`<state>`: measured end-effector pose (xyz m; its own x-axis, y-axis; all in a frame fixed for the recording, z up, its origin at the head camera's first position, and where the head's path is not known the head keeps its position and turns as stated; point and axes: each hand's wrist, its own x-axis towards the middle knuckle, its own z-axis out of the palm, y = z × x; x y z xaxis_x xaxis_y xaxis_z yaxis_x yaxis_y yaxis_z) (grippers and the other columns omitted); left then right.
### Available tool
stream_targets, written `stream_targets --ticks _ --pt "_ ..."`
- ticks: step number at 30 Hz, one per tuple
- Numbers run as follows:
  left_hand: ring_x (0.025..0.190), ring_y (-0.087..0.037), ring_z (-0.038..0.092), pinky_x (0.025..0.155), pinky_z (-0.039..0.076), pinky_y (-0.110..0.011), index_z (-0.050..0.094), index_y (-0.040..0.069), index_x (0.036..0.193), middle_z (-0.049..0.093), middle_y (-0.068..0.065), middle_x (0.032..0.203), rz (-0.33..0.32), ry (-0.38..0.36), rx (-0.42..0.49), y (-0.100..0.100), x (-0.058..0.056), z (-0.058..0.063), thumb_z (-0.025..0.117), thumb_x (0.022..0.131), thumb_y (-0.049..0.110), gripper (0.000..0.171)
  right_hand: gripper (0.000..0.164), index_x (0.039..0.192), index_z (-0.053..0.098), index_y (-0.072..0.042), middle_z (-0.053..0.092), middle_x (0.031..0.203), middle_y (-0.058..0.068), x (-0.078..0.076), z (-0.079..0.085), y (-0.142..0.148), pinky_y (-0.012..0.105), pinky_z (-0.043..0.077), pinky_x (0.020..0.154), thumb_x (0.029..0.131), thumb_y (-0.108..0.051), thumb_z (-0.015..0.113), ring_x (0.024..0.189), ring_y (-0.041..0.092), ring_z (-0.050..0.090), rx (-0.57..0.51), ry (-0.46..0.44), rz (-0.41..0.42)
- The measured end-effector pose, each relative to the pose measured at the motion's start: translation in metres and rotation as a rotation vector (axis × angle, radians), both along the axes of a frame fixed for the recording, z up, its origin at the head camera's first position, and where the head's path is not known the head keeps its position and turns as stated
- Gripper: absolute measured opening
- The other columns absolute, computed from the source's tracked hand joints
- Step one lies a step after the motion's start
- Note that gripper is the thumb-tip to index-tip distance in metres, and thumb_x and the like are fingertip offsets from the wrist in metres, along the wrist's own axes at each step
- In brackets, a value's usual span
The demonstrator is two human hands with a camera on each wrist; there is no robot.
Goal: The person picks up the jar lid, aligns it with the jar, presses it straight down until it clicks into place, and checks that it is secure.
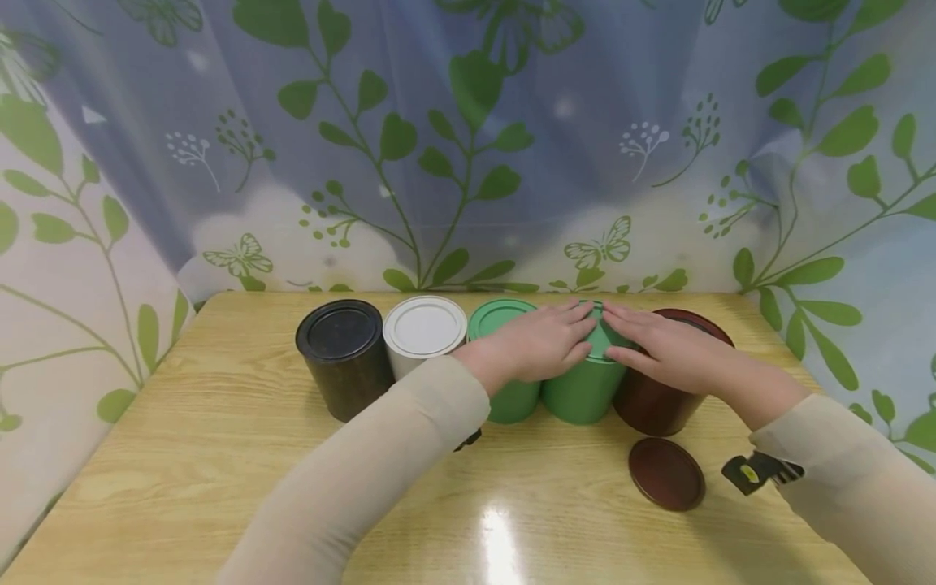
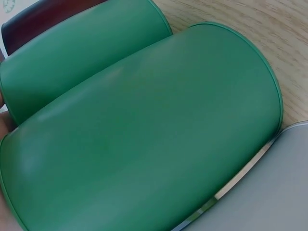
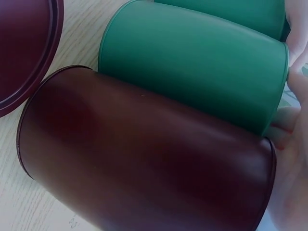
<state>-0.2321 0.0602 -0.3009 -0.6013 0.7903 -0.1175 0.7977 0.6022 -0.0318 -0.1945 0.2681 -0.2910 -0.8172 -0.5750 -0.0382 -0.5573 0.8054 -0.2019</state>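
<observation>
Both hands rest on the lidded top of the right green can [image 1: 582, 392] in the head view. My left hand [image 1: 544, 341] reaches over the left green can [image 1: 514, 402], its fingers extended onto the neighbouring lid. From the other side, my right hand [image 1: 661, 348] passes over the dark red can [image 1: 653, 404] and lays straight fingers on that same lid. The dark red can's top is largely covered by the right hand. A round dark red lid [image 1: 667, 474] lies on the table in front of it. Fingers show along the green can's top edge [image 3: 287, 72] in the right wrist view.
Left of the green cans stand a white can [image 1: 426, 327] and a black can [image 1: 344, 361], both lidded, in the same row. The wooden table [image 1: 183, 455] meets a leaf-patterned curtain [image 1: 468, 162] behind the cans and at both sides.
</observation>
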Motion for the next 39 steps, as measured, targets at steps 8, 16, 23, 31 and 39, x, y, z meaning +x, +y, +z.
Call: stream_targets --ticks 8,16,23,31,39 --pt "0.141 -0.017 0.008 0.112 0.013 -0.032 0.022 0.016 0.149 0.012 -0.002 0.155 0.03 -0.004 0.008 0.004 0.0 0.002 0.023 0.102 0.04 0.054 0.064 0.143 0.029 0.004 0.026 0.148 0.023 0.002 0.003 -0.003 0.053 0.027 0.104 0.098 -0.04 0.043 0.133 0.039 0.027 0.01 -0.002 0.002" --pt "0.141 -0.016 0.013 0.112 0.014 -0.03 0.024 0.016 0.149 0.016 -0.002 0.155 0.074 -0.053 0.024 0.007 0.0 0.007 0.026 0.101 0.045 0.056 0.057 0.141 0.034 0.006 0.028 0.146 0.024 0.0 0.01 -0.011 0.056 0.025 0.103 0.1 -0.035 0.041 0.132 0.042 0.027 0.054 -0.027 0.021" --pt "0.141 -0.017 0.012 0.112 0.015 -0.035 0.022 0.021 0.15 0.011 -0.002 0.156 0.13 -0.17 0.041 0.007 -0.001 0.012 0.029 0.098 0.052 0.061 0.063 0.143 0.031 0.003 0.022 0.15 0.021 0.0 0.011 -0.007 0.054 0.026 0.104 0.099 -0.041 0.042 0.135 0.039 0.023 -0.002 -0.107 0.01" --pt "0.141 -0.017 0.009 0.112 0.014 -0.037 0.021 0.022 0.15 0.007 -0.003 0.156 0.162 -0.23 0.036 0.009 0.0 0.017 0.034 0.097 0.051 0.061 0.063 0.144 0.026 0.005 0.016 0.151 0.024 0.001 0.013 -0.009 0.056 0.022 0.105 0.1 -0.037 0.041 0.136 0.04 0.017 -0.04 -0.159 0.008" --pt "0.141 -0.015 0.008 0.112 0.015 -0.037 0.02 0.02 0.15 0.01 -0.002 0.156 0.207 -0.053 -0.023 0.011 0.013 0.007 0.021 0.097 0.055 0.063 0.061 0.145 0.022 0.004 0.014 0.151 0.024 0.008 0.01 -0.011 0.062 0.012 0.104 0.101 -0.035 0.038 0.138 0.039 0.012 0.011 -0.143 -0.041"
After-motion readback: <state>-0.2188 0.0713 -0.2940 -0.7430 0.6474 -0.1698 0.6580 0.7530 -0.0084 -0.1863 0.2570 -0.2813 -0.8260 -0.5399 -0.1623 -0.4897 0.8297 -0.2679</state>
